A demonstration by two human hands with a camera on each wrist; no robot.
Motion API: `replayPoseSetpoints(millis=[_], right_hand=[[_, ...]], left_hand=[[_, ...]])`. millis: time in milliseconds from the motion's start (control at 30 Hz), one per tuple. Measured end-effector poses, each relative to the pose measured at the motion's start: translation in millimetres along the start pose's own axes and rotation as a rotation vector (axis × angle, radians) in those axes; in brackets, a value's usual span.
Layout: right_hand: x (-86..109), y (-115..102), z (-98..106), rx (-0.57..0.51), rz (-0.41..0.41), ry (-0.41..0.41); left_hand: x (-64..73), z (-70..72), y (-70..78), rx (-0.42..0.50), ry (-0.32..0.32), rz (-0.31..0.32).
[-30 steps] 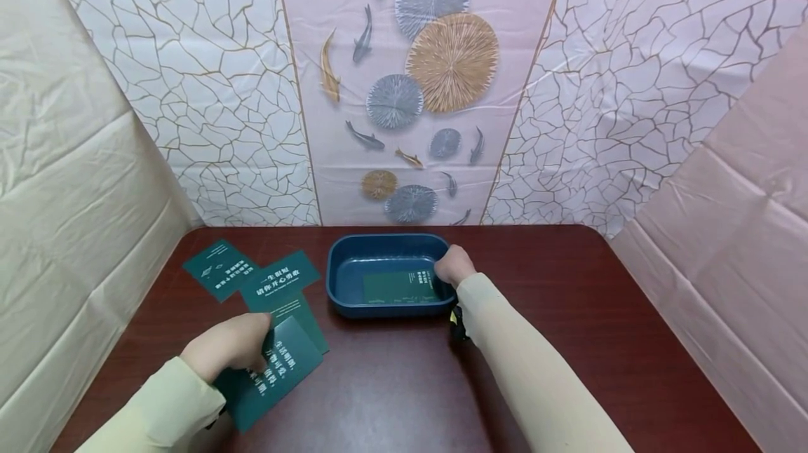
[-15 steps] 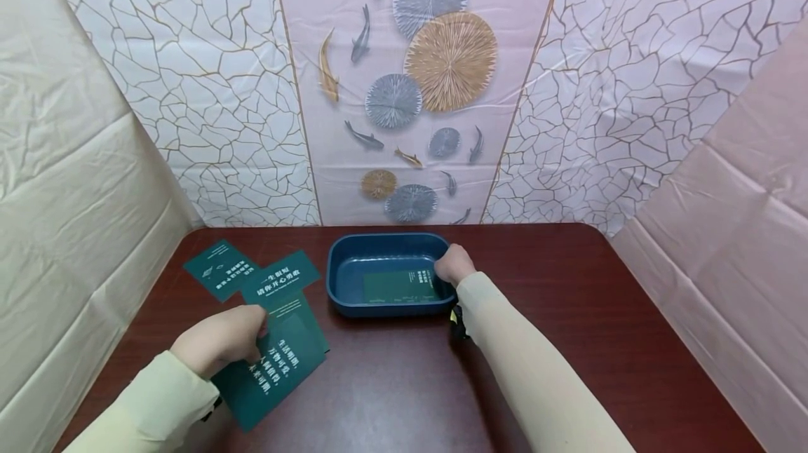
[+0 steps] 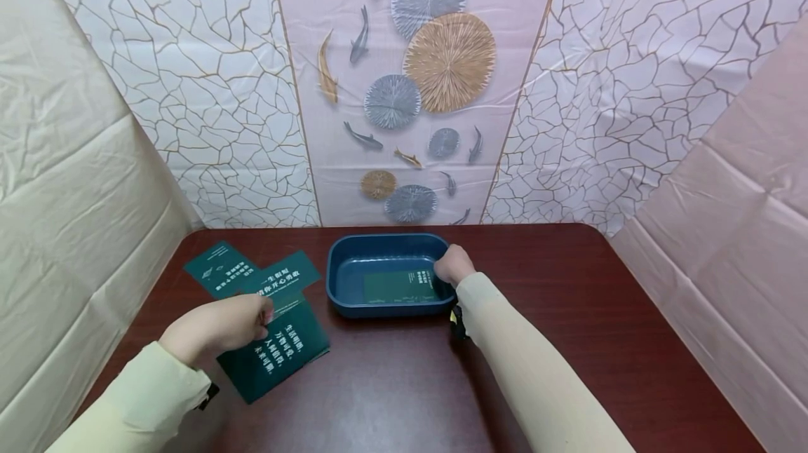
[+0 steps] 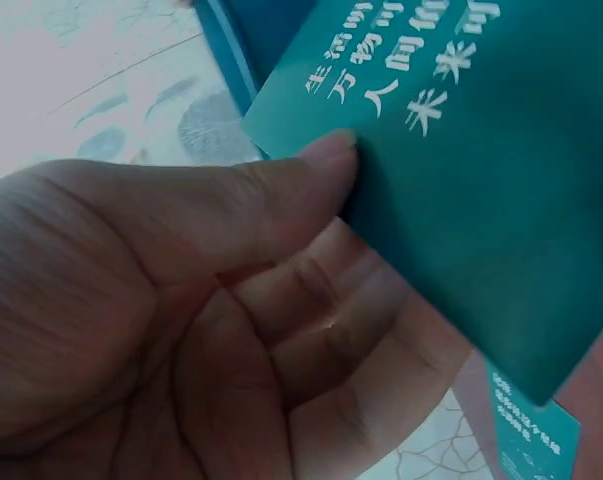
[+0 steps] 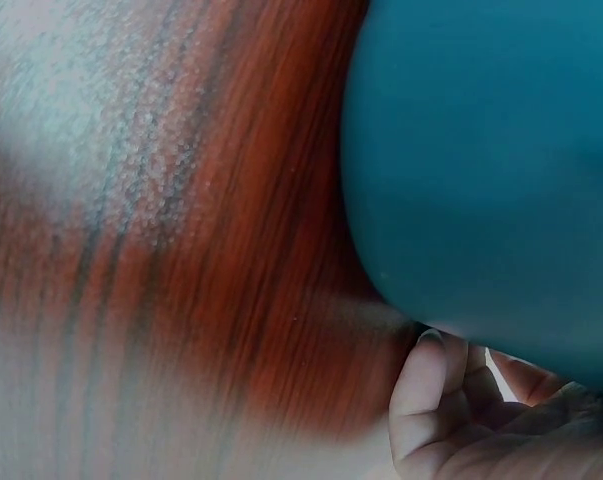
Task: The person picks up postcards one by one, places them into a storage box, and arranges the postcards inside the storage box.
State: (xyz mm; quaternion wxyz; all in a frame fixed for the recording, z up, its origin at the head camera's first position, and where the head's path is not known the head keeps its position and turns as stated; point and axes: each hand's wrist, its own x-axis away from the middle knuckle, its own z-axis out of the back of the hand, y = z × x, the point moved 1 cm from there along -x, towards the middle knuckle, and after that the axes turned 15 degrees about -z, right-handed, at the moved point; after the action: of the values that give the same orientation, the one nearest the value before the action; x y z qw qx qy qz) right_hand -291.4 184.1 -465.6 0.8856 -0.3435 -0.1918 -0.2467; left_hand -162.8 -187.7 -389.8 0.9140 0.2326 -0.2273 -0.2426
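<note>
In the head view my left hand (image 3: 214, 327) pinches a dark green card (image 3: 278, 355) printed with lines of white characters. The left wrist view shows the thumb (image 4: 326, 165) on the card's printed face near one edge, with the other fingers curled. That card overlaps another green card lying beyond it, which is mostly covered. My right hand (image 3: 456, 265) grips the right end of a blue rectangular dish (image 3: 379, 311). From the right wrist view, its fingers (image 5: 421, 385) curl against the outside of the dish. One green card (image 3: 394, 287) lies flat inside the dish.
Two more green cards, a far left card (image 3: 222, 269) and a middle card (image 3: 287, 272), lie on the dark red wooden table (image 3: 555, 341) left of the dish. A patterned cloth (image 3: 404, 88) hangs behind the table, with pale fabric sides left and right.
My left hand has moved slightly left and away from me, drawing the held card farther over the card beyond it. My right hand and the dish have stayed in place.
</note>
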Motion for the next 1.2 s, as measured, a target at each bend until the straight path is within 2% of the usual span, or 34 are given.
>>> replayPoseSetpoints(millis=[167, 367, 533, 733, 867, 967, 1200], right_hand=[[0.1, 0.7, -0.3, 0.003, 0.004, 0.002], [1.0, 0.3, 0.2, -0.014, -0.008, -0.002], [0.2, 0.2, 0.2, -0.024, -0.016, -0.006], [-0.3, 1.0, 0.5, -0.034, -0.02, -0.006], [-2.4, 1.1, -0.7, -0.033, -0.025, -0.005], [-3.7, 1.4, -1.6, -0.029, -0.023, -0.005], [-5.1, 1.6, -1.5, -0.04, -0.035, 0.001]], left_hand=[[-2.8, 4.9, 3.4, -0.032, 0.008, -0.098], [-8.7, 7.7, 6.9, 0.02, 0.092, -0.18], [-17.9, 8.2, 6.7, 0.077, 0.203, -0.238], [-29.6, 5.1, 5.1, 0.137, 0.412, -0.303], [-37.4, 1.7, 7.1, 0.16, 0.532, -0.322], [-42.0, -1.2, 9.3, 0.16, 0.595, -0.317], [-53.6, -7.2, 11.6, 0.337, 0.692, -0.27]])
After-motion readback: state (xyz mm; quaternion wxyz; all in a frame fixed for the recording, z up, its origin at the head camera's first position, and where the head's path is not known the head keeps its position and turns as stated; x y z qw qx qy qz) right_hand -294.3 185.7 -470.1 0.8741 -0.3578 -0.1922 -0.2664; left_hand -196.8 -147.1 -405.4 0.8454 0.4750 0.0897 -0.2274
